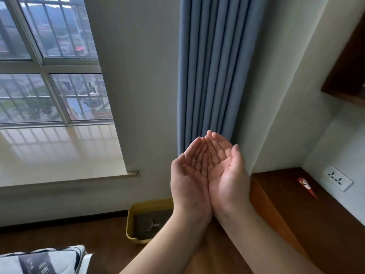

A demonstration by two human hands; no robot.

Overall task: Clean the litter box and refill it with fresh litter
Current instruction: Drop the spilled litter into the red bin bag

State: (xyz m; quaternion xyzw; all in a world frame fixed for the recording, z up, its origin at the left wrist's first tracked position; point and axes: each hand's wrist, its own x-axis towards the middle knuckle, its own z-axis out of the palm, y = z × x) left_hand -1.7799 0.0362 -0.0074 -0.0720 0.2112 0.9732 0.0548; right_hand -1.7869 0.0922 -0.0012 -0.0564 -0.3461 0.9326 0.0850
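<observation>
Head view. Left hand [189, 175] and right hand [225, 171] raised palms up, edges touching, fingers relaxed and cupped, holding nothing; likely a show of empty hands ahead of work. Litter box [131, 218] on floor below wrists, against wall under curtain [209, 66], partly hidden by left forearm. Scoop [153, 224] lying in grey litter. Cleaning not yet begun.
</observation>
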